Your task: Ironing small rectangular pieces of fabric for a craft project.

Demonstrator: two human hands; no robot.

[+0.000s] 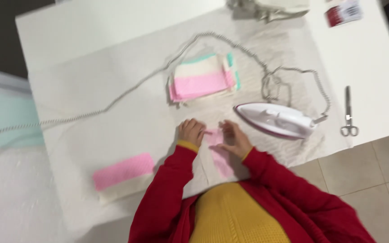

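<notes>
Both of my hands are down on a pink and cream strip of cloth [219, 155] that lies flat on the white padded sheet [113, 90] right in front of me. The left hand [191, 131] rests curled at the strip's upper left, and the right hand [234, 138] lies over its upper right with the fingers bent; the blur keeps me from telling whether either one pinches the fabric or only presses it. Judging by the layout, a neat stack of folded pink, cream and mint cloths [203, 77] beyond my hands looks finished, while one more pink and cream piece [122, 174] waits flat at my left near the table's front edge. The white and purple iron [275, 119] sits just right of my right hand, its braided cord [113, 101] looping across the sheet, and steel scissors [348, 112] lie well apart on the far right, so the open room is on the left.
</notes>
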